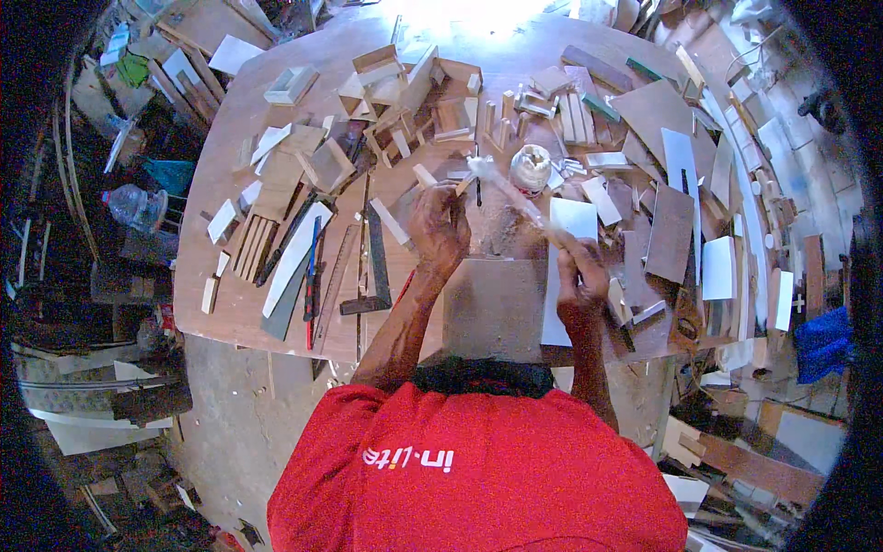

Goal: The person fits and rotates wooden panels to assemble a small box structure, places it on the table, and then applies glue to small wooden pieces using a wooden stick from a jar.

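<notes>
My left hand (440, 228) is closed over the middle of the table, fingertips pinched on a small wooden piece (463, 187) that they mostly hide. In my right hand (581, 274) is a thin stick (522, 204), slightly blurred, slanting up and left. White paste, like glue, coats its far tip, just beyond my left fingertips. An open jar of white paste (531, 171) stands right of that tip, paste smeared about its mouth. A brown board (492, 308) lies at the near table edge between my forearms.
Small wooden frames and boxes (377, 78) crowd the far left of the table (207, 317). A black try square (372, 267) lies left of my left forearm, beside a blue-and-red pen-like tool (311, 276). Offcuts and a handsaw (688, 317) fill the right side.
</notes>
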The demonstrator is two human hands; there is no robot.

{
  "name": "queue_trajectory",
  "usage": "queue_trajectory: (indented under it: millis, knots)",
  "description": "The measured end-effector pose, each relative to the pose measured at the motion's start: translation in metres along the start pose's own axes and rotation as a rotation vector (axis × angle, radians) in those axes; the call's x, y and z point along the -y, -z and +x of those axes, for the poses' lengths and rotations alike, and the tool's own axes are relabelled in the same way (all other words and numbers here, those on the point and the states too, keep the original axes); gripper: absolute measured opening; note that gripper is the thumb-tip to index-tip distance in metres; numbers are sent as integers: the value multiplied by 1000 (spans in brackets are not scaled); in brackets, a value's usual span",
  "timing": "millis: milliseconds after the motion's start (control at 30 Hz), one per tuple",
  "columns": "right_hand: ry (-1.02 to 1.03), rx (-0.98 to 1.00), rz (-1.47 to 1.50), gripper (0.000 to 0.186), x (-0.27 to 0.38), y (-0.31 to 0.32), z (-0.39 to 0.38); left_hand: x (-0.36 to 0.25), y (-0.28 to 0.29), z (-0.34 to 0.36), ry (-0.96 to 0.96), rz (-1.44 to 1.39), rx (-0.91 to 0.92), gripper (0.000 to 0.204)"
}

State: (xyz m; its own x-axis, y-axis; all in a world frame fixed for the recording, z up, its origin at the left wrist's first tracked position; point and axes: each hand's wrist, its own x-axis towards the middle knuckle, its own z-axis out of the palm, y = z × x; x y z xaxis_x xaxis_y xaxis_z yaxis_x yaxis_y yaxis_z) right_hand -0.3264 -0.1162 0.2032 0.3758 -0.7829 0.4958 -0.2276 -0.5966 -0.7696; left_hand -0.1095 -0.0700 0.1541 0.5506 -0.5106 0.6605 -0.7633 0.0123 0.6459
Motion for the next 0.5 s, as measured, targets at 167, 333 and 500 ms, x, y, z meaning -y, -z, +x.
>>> queue_trajectory:
  millis: [167, 333, 500]
  knots:
    - [161, -40, -193, 24, -14, -6, 1, -2, -2, 0, -14, -29, -67, 12]
    - [70, -67, -307, 24, -24, 0, 5, -13, 5, -1, 226, -151, -15, 9]
    - [-304, -66, 123, 26, -21, 1, 1, 3, 9, 6, 900, -859, 78, 9]
